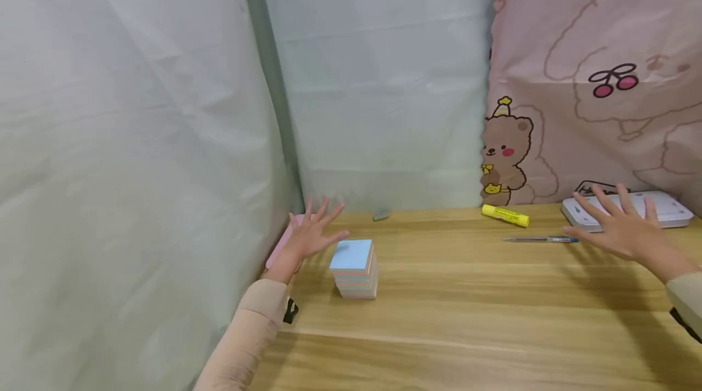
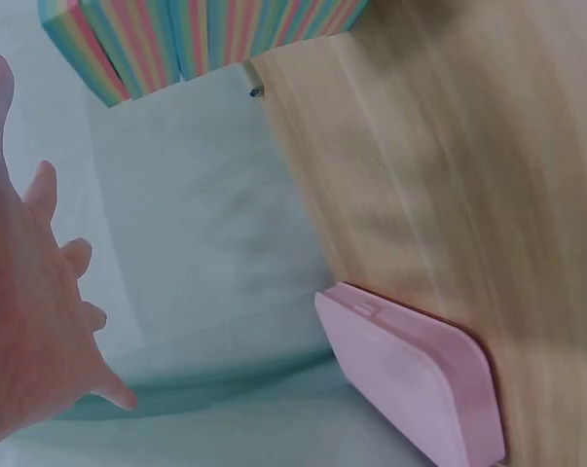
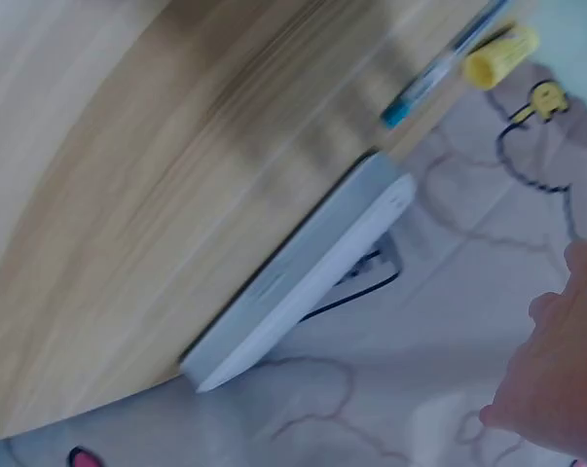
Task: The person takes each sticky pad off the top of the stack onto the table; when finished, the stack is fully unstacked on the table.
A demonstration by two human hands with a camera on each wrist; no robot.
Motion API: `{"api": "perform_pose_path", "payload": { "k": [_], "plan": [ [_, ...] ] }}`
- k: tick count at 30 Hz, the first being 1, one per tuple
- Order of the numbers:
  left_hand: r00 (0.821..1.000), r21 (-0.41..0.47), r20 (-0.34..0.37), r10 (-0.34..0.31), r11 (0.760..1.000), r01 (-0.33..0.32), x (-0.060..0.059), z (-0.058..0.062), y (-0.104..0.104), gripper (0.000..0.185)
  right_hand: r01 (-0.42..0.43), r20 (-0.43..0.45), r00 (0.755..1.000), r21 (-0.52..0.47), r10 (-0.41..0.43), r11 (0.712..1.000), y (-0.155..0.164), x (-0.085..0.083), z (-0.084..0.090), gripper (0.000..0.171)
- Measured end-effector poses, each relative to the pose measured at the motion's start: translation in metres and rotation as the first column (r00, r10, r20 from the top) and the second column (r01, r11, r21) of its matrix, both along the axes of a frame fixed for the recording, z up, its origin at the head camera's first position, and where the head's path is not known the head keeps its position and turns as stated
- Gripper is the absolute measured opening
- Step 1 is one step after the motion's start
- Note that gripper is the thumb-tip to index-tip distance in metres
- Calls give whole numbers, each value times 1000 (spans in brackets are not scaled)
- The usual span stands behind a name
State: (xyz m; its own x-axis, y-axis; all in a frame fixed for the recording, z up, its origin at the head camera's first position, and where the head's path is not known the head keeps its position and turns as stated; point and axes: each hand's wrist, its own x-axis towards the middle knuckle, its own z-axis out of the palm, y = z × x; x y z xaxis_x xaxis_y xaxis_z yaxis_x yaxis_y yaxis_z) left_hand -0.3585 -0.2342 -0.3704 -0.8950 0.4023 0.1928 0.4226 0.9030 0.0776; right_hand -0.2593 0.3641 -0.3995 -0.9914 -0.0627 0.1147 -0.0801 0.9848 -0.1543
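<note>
A pale wooden table (image 1: pixel 466 306) stands in a corner hung with cloth: a light green sheet (image 1: pixel 137 135) on the left and across the far side, and a pink sheet printed with bears and cherries (image 1: pixel 603 74) on the far right. At the far left of the table the left hand (image 1: pixel 312 234) is raised with its fingers spread and straight, holding nothing; it hovers over a flat pink case (image 1: pixel 281 245) that lies along the table's left edge against the green cloth, and the wrist view shows a gap between palm and case. Just to the right of that hand stands a cube of striped pastel note paper (image 1: pixel 354 269) with a blue top sheet. At the far right the right hand (image 1: pixel 620 226) is also open, fingers splayed, above the near edge of a flat white case (image 1: pixel 666 208) lying by the pink cloth; whether it touches the case cannot be told. A pen (image 1: pixel 540 239) lies just left of that hand, with a yellow glue stick (image 1: pixel 505 215) a little farther back. A small grey object (image 1: pixel 381 215) sits by the far green sheet.
</note>
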Motion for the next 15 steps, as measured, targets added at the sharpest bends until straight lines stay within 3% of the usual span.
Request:
{"api": "perform_pose_path", "payload": {
  "k": [10,15],
  "plan": [
    [997,91,62,56,994,-61,22,-17,-13,72,-95,-46,995,-117,90,989,-59,-13,9,88],
    [999,144,42,35,989,-41,33,-31,-20,74,-118,-25,993,-153,115,981,-87,-23,6,90]
  ]
}}
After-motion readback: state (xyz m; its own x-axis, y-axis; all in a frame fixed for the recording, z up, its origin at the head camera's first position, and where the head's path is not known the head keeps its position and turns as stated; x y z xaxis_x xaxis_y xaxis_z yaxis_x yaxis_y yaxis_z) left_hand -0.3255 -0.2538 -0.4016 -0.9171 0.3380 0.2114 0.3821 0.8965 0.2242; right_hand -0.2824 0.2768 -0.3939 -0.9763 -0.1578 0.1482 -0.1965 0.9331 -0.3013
